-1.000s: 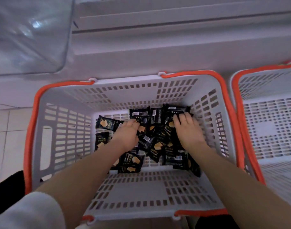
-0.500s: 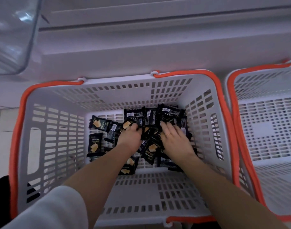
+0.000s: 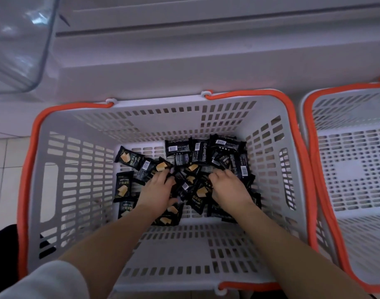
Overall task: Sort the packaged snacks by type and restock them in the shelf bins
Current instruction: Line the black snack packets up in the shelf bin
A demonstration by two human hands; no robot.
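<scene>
At the near edge of the view, a white sleeve (image 3: 40, 281) covers the person's left upper arm, and both bare forearms reach forward into the grey slotted basket (image 3: 55, 190) with orange handles. The basket stands on the tiled floor (image 3: 3, 160). On the basket bottom lies a loose pile of black snack packets (image 3: 198, 167), some face up with a yellow wafer print, some showing barcodes. The left hand (image 3: 156, 188) rests on the left part of the pile; its fingers (image 3: 163, 175) curl down onto the packets, and it cannot be told whether they grip one. The right hand (image 3: 228, 186) lies on the right part of the pile with its fingers bent in among the packets; a grasp cannot be confirmed there either. A second basket (image 3: 357, 169) of the same type stands just beside the first, on the right. Beyond both baskets runs the white shelf base (image 3: 184, 67). A clear plastic bin (image 3: 18, 39) sits at the far left.
</scene>
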